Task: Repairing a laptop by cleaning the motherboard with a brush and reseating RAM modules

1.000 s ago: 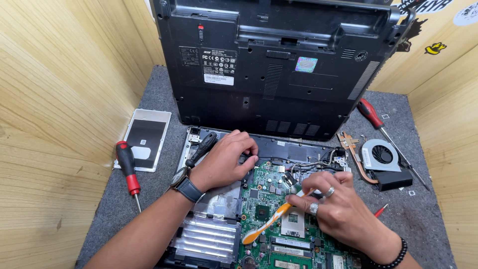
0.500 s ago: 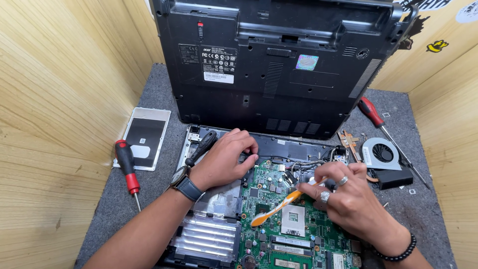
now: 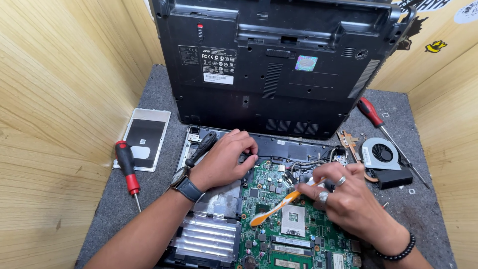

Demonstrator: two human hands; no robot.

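step: brushing green laptop motherboard point(image 3: 291, 224) at centre near | right hand point(image 3: 348, 201) gripping orange-handled toothbrush point(image 3: 279, 205) | left hand point(image 3: 224, 159) curled, bracing black chassis edge point(image 3: 294, 147) | next: judging short, light strokes needed

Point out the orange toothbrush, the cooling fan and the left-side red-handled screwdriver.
orange toothbrush point(image 3: 271, 210): head view, on its orange handle over the board.
cooling fan point(image 3: 381, 153): head view, on the round fan housing.
red-handled screwdriver point(image 3: 127, 168): head view, on its grip.
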